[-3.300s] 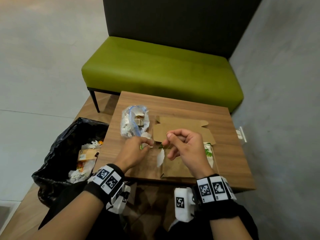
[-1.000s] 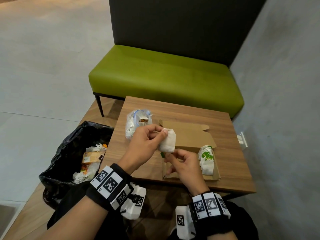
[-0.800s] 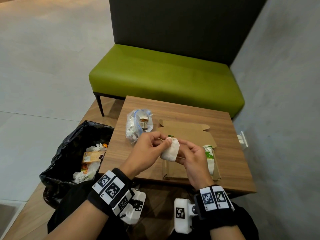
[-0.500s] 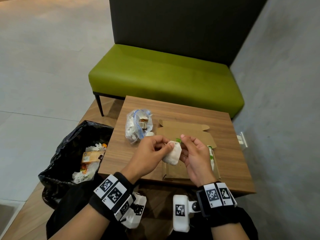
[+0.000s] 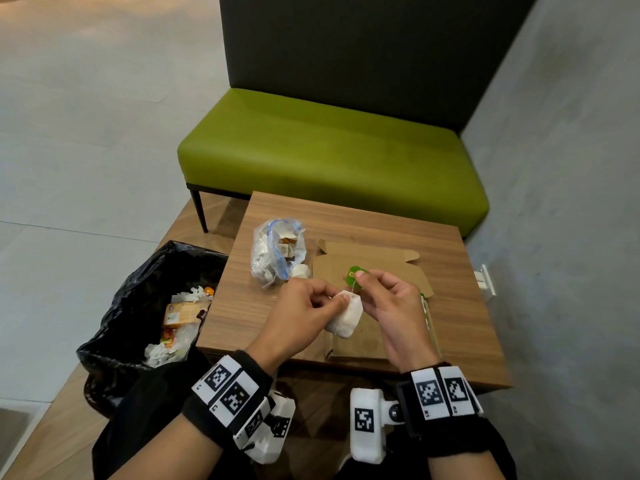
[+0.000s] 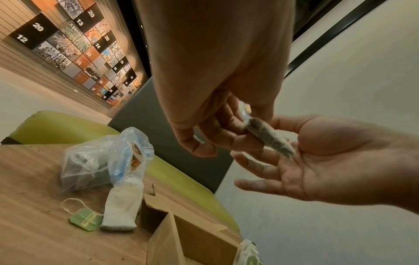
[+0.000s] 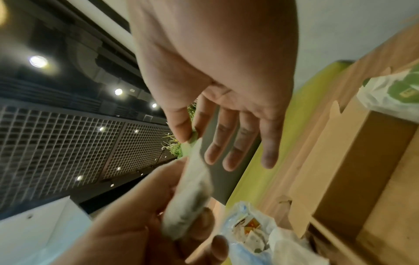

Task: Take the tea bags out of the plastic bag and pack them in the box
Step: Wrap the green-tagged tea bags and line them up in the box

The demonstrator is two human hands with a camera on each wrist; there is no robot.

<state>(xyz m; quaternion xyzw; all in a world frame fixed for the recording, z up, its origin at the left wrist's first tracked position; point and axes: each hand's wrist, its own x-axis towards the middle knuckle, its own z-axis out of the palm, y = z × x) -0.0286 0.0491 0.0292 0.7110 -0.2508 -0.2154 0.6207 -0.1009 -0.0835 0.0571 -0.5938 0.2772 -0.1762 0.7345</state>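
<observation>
Over the open brown cardboard box [image 5: 360,341], my left hand [image 5: 341,299] pinches the top of a white tea bag [image 5: 344,318]. My right hand [image 5: 358,274] pinches that bag's green tag [image 5: 352,277] just above it, on a short string. The left wrist view shows the tea bag [image 6: 267,138] edge-on between my left fingers. The clear plastic bag [image 5: 277,251] with more tea bags lies left of the box lid. A loose tea bag [image 6: 122,206] with its tag [image 6: 86,218] lies on the table beside it. Packed tea bags [image 7: 396,93] sit at the box's right end.
The small wooden table [image 5: 450,323] stands before a green bench [image 5: 329,161], with a grey wall on the right. A black bin bag [image 5: 138,306] holding rubbish stands off the table's left edge.
My right hand has come up from under the tea bag and carried the green tag above it. My left hand keeps its pinch and has sunk slightly toward the box.
</observation>
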